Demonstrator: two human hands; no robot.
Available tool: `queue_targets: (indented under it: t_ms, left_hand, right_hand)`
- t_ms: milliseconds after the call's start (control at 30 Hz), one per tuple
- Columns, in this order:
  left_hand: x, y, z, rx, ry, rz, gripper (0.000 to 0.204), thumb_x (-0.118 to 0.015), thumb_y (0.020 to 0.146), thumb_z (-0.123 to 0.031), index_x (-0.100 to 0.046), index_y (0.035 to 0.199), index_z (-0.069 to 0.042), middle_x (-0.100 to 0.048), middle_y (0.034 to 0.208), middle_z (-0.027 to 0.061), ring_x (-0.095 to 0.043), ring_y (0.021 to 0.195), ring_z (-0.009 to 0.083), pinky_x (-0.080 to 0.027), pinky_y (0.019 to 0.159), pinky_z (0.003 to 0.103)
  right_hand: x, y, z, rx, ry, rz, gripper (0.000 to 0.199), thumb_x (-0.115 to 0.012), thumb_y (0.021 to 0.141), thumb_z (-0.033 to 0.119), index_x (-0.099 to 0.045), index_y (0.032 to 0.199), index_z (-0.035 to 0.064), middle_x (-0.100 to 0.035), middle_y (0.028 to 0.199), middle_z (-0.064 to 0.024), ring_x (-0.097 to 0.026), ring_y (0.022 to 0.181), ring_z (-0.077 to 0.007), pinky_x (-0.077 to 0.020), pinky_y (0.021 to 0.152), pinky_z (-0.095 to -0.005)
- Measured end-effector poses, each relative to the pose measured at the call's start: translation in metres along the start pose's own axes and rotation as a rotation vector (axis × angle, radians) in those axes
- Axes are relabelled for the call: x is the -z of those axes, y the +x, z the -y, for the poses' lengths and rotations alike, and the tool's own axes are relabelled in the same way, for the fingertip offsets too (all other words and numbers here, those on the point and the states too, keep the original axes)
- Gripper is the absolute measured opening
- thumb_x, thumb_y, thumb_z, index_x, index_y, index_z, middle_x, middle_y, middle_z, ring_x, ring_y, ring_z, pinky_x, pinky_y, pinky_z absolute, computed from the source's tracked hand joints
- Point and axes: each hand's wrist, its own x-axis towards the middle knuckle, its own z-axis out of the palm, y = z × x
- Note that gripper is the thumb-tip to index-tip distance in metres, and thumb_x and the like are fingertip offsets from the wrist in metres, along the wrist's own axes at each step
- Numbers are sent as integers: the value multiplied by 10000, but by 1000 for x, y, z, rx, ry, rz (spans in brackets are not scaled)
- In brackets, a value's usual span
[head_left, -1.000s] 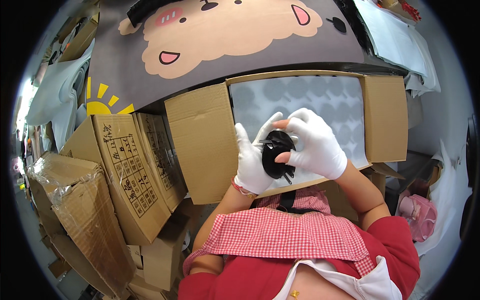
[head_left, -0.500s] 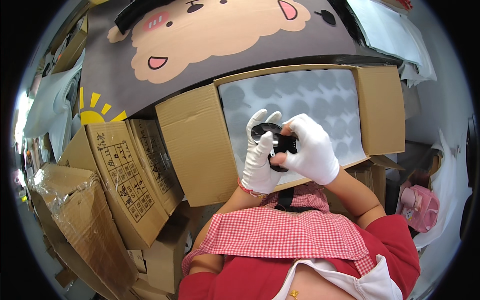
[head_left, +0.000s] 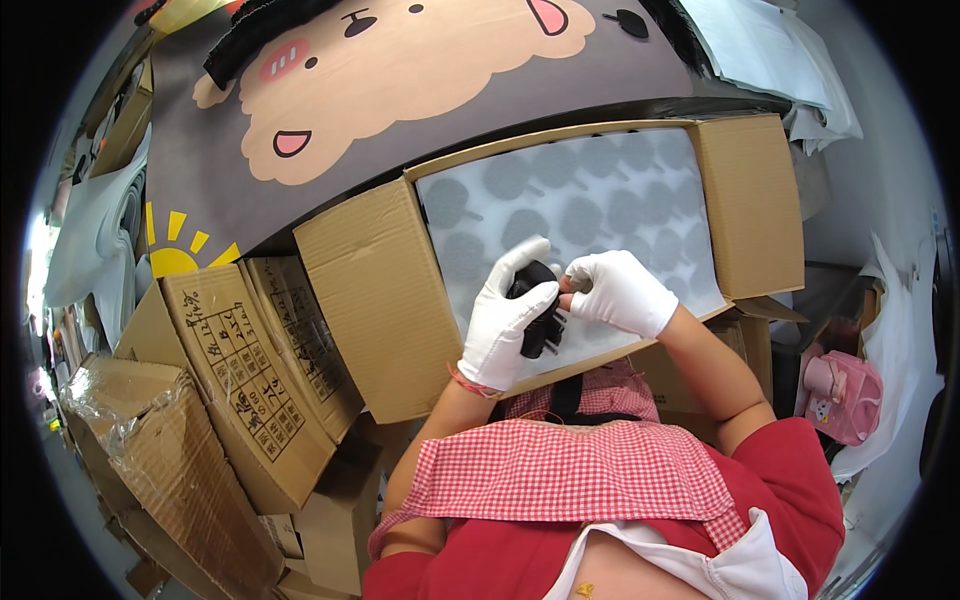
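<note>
Left hand (head_left: 500, 325), white-gloved: closed on a black part (head_left: 541, 337), thumb across its face, fingers curled round the far side; wrist bent inward, back of the hand to the left. Black part: held up over the box, toward the near-left corner, tilted, short prongs pointing down and right; finer detail hidden by the thumb. Right hand (head_left: 628, 295), gloved, thumb and forefinger tips bare: narrow pinch at the part's right side, forearm coming in from the lower right; whether the tips grip anything cannot be told. Step, as judged: working at or checking the part in mid-air. Next move, as judged: calls for a steady left hold and a light, exact right pinch near the prongs. Box (head_left: 362, 310), cardboard: side flaps spread left and right. Sheet (head_left: 706, 288), whitish, translucent: lying inside the box, dark round shapes (head_left: 506, 180) showing through in rows. Beyond the box's far edge: a grey printed panel (head_left: 215, 150). Off its left flap: cartons (head_left: 245, 375). Off its right flap, lower down: a pink bag (head_left: 853, 405).
</note>
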Motion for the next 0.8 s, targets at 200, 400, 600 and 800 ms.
queue_targets:
  t_ms: [200,400,600,800]
  left_hand:
    - [16,-4,-13,97,-158,-72,873,-630,872,-10,-129,1574,-149,-446,1436,135,-556,1188,247,-525,918,373]
    - [7,-2,-3,29,-261,-234,841,-576,913,7,-86,1573,-168,-466,1413,125,-562,1158,236,-528,926,400]
    - [0,3,-18,123,-608,-147,519,-563,952,-112,-392,1439,-152,-551,1305,84,-570,1158,243,-493,973,487]
    - [-17,25,-10,237,-708,-121,380,-591,960,-159,-509,1331,-166,-610,1212,43,-600,1111,223,-500,966,479]
  right_hand:
    - [-14,58,15,232,-30,-242,176,-730,801,212,-714,874,52,-695,793,-153,-684,757,-321,-545,696,-382]
    - [-7,94,-12,296,-137,-543,208,-747,804,221,-722,910,44,-700,829,-145,-682,738,-292,-549,697,-351]
    - [41,66,-78,145,-53,-743,191,-781,794,197,-742,917,56,-714,866,-127,-693,782,-272,-549,704,-328]
    - [76,49,-133,70,-50,-885,194,-774,803,186,-740,933,46,-723,895,-133,-691,758,-257,-545,711,-315]
